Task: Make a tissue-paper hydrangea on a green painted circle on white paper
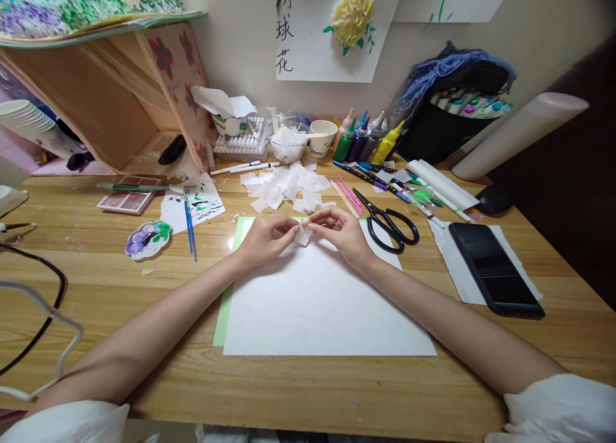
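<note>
Between my two hands is a small piece of thin white tissue paper (303, 236), pinched at its upper edge. My left hand (269, 237) grips it with thumb and forefinger from the left. From the other side, the fingertips of my right hand (341, 236) close on the same piece. Both hands are over the far part of a white sheet of paper (327, 308), which lies on a light green sheet (221, 324). Just beyond the hands is a loose pile of white tissue squares (286, 185). Black-handled scissors (385, 219) lie to the right of my right hand.
A black phone (495, 269) rests on white paper at the right. Paint bottles (366, 138), a paper cup (323, 138) and a bowl of white scraps (289, 144) line the back. Blue brushes (189, 228) and a paint palette (148, 239) lie left; cables (52, 308) cross the left edge.
</note>
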Demonstrator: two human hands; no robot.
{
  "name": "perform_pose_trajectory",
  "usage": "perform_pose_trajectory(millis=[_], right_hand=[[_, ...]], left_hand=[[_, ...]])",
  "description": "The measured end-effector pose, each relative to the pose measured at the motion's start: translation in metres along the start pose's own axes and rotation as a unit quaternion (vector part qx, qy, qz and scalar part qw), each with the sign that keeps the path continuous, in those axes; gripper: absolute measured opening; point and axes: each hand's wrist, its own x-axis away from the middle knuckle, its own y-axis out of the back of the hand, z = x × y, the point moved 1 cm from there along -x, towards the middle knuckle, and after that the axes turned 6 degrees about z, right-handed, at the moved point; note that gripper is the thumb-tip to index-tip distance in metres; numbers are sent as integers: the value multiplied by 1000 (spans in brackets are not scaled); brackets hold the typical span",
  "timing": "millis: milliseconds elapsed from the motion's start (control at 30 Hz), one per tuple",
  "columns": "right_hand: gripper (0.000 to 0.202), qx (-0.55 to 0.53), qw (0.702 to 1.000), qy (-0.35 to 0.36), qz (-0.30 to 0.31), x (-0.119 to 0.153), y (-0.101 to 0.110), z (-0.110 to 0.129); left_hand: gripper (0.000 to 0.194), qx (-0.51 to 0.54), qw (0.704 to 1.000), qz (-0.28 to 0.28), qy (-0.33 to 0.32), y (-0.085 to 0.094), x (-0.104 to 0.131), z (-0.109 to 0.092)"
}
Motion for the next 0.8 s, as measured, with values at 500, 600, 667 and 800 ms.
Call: perform_pose_trajectory(millis=[500,600,667,800], right_hand=[[23,135,991,17,11,6,-6,-1],[23,138,990,15,12,6,-6,-2],[23,138,990,14,12,6,-6,-2],[20,146,989,17,10,6,-6,-2]], left_hand=[[31,170,979,44,107,-2,-5,13],[32,165,978,48,114,-2,-6,14],[31,162,979,47,117,-2,-6,14],[30,160,979,47,117,-2,-6,16]])
